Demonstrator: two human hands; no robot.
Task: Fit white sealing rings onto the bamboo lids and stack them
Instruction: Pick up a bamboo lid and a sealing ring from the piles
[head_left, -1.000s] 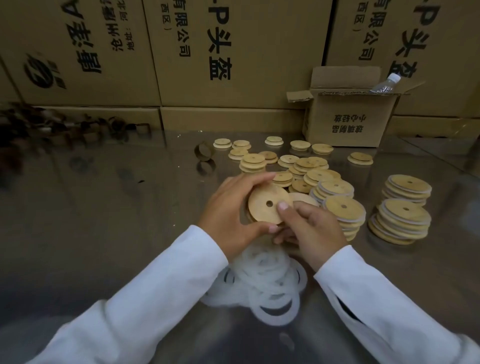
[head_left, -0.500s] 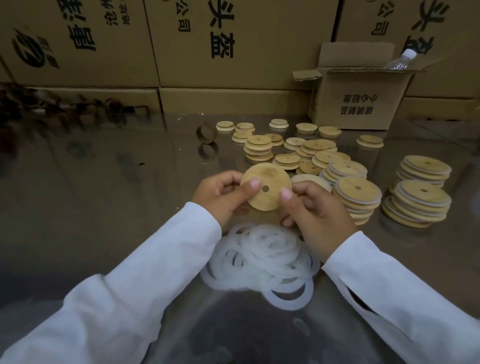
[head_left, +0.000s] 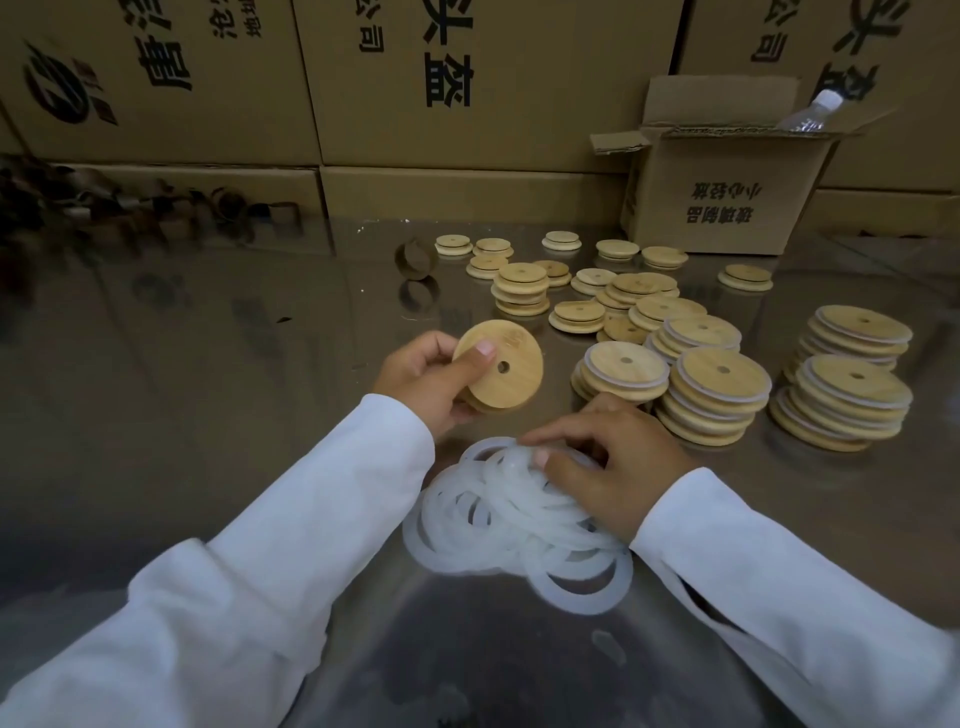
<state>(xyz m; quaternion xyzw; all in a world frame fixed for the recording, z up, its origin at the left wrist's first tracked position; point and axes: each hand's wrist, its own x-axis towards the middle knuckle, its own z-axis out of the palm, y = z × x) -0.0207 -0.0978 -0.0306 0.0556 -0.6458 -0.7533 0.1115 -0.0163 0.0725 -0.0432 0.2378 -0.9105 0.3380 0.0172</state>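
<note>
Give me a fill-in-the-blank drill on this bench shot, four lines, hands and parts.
1. The left hand grips a round bamboo lid with a small ___ in it.
2. The right hand touches the heap of translucent ___ sealing rings.
3. A clear plastic bottle sticks out of the open brown ___ box.
4. The stacks of ring-fitted bamboo lids stand to the ___ of the held lid.

Missing words: hole; white; cardboard; right.

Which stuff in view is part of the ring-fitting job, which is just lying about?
Job: bamboo lid in left hand; white rings under right hand; ringed stacks; bare lids.
Lying about: open carton, bottle, cardboard hoop, big boxes.
</note>
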